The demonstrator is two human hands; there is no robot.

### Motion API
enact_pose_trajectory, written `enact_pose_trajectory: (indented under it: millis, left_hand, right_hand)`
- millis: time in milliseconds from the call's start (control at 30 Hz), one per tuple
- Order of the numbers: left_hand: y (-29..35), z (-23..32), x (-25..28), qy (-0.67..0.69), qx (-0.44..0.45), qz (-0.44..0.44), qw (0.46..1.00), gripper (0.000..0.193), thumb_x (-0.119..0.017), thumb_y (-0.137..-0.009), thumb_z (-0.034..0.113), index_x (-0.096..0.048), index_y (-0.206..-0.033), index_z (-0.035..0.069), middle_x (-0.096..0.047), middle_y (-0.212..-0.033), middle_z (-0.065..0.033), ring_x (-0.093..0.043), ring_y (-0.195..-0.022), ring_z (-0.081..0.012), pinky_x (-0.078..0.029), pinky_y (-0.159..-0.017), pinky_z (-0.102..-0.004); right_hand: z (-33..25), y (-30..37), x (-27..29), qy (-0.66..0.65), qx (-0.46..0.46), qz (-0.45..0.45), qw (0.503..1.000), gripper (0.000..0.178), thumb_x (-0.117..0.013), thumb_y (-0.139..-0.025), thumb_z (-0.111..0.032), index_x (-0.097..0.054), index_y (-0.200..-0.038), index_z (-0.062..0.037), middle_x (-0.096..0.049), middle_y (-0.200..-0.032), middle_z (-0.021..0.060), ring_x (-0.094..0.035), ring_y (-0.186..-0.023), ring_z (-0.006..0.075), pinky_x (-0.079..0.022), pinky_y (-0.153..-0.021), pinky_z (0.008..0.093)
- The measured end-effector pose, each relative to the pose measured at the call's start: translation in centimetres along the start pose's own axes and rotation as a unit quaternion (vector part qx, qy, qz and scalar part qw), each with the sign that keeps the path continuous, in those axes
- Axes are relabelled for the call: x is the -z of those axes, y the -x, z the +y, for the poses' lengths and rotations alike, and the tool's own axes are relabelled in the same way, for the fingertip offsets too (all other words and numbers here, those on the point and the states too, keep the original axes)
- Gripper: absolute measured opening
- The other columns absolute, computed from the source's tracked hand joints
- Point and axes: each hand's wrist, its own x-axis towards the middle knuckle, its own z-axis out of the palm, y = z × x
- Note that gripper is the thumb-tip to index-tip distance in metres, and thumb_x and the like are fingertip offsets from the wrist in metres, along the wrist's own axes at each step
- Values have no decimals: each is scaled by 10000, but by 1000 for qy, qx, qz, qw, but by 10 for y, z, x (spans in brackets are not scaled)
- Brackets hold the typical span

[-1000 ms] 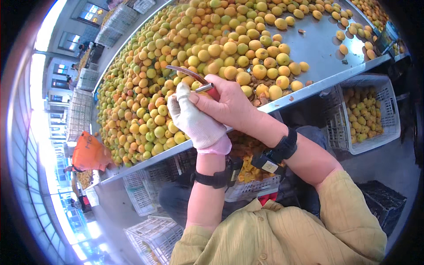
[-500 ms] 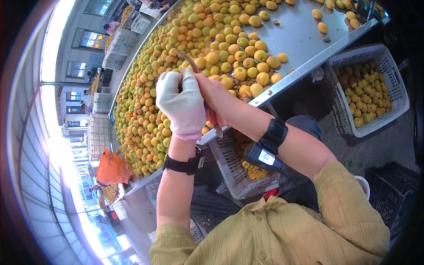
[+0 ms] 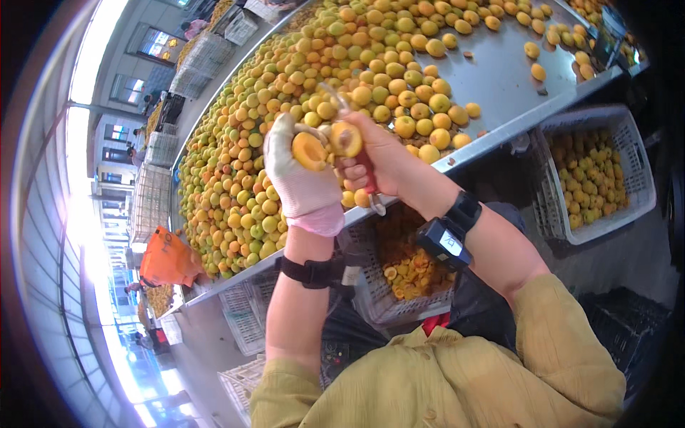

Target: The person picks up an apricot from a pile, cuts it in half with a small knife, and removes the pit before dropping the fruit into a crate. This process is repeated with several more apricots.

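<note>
My left hand [image 3: 300, 187], in a white knit glove, is closed on an apricot half [image 3: 309, 152] with its orange cut face turned up. Bare and closed, my right hand [image 3: 385, 158] grips a knife [image 3: 369, 177] by its red handle; the blade points away and is blurred. Between its thumb and fingers, the same hand also holds the other apricot half [image 3: 346, 140], whose brown pit shows in the middle. Both hands are close together above the near edge of a heap of whole apricots [image 3: 242, 167], yellow, orange and greenish.
A metal table [image 3: 492, 93] with a raised rim carries the heap. Below its edge, a crate [image 3: 389, 310] holds cut apricot pieces. Another crate [image 3: 617, 210] of fruit stands at right, near a black crate [image 3: 621, 324]. An orange bag [image 3: 169, 258] sits at the table's left.
My hands were pressed together, hiding what they held. They have parted slightly, and two cut apricot halves now show, one in each hand. The view has shifted a little.
</note>
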Motion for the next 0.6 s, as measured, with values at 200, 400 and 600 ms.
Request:
enact_pose_trajectory:
  millis: [200,400,600]
  left_hand:
    - [-16,-31,31,525,320,58,786,403,-484,-960,405,-563,-745,74,-536,-626,-62,-516,-637,-217,-460,-692,-381]
    - [-10,-43,34,546,414,135,716,456,-434,-960,489,-556,-781,88,-515,-702,-52,-490,-674,-218,-447,-745,-391]
    - [-10,-128,32,486,348,47,800,342,-464,-946,399,-557,-877,76,-596,-798,-23,-559,-765,-207,-466,-776,-391]
  right_hand:
    - [-14,3,15,68,45,34,996,393,-451,-947,-471,-557,-941,-93,-587,-720,71,-518,-518,96,-309,-353,189]
    - [-26,8,31,125,112,121,978,353,-420,-955,-345,-545,-1127,-64,-641,-829,103,-548,-558,123,-366,-385,213]
    - [-5,-4,42,461,250,177,833,177,-650,-844,-200,-624,-943,-57,-604,-765,4,-533,-656,63,-434,-545,234]
